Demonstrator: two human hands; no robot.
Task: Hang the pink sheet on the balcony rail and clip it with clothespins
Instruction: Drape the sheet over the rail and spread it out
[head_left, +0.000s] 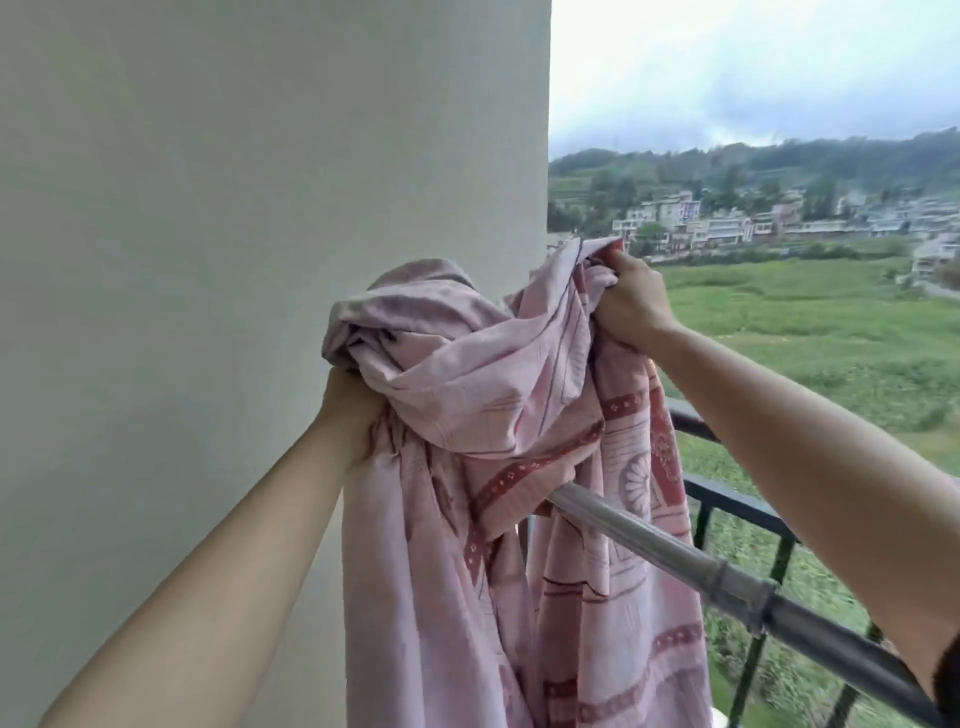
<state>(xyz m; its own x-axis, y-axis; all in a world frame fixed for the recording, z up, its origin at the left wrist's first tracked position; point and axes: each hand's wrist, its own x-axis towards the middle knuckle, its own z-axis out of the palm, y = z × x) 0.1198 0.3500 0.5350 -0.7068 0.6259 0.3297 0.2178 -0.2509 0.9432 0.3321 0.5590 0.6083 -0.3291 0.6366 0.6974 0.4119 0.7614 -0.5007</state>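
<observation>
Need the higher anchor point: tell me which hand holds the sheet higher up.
The right hand, gripping the pink sheet near its top edge; the left hand clutches it lower.

Matt cloth sheet (498, 405), metal pole (639, 535)

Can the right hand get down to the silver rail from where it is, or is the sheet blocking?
Probably yes. The right hand is shut on the pink sheet above the silver rail; the rail's near stretch is bare, but the hand would have to release or carry the cloth.
</observation>
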